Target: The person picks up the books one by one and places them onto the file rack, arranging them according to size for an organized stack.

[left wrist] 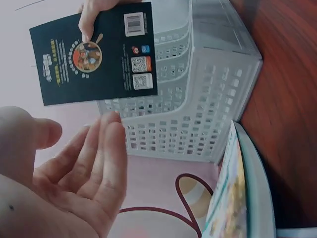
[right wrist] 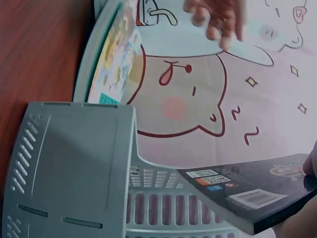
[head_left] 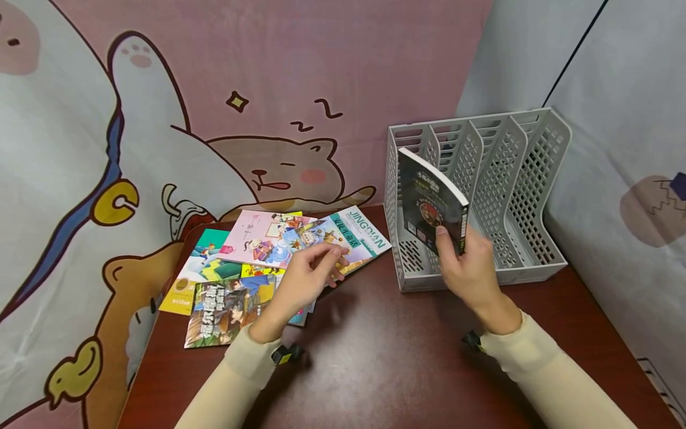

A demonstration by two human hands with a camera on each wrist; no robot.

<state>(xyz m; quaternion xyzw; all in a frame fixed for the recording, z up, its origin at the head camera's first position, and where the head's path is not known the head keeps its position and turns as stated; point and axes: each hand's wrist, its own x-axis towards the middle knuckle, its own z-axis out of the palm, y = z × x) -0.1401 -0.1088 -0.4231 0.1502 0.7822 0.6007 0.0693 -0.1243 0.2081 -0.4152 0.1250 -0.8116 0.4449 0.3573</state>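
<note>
My right hand [head_left: 467, 268] grips a black-covered book [head_left: 429, 199] by its lower edge, thumb on the back cover. The book stands tilted at the leftmost part of a grey slotted file rack [head_left: 482, 280], above its base. In the left wrist view the book [left wrist: 114, 74] shows a barcode and a round picture. My left hand [head_left: 308, 274] holds nothing; its fingers are relaxed and slightly bent in the left wrist view. It hovers over the right side of a pile of books, near one with a teal title band [head_left: 356, 232].
A pink book [head_left: 252, 232], a green and yellow book [head_left: 209, 268] and a comic-style book [head_left: 220, 316] overlap on the dark red table [head_left: 375, 369]. Behind stands a pink cartoon-print cloth [head_left: 321, 53]. A pale cloth wall [head_left: 616, 149] borders the rack's right.
</note>
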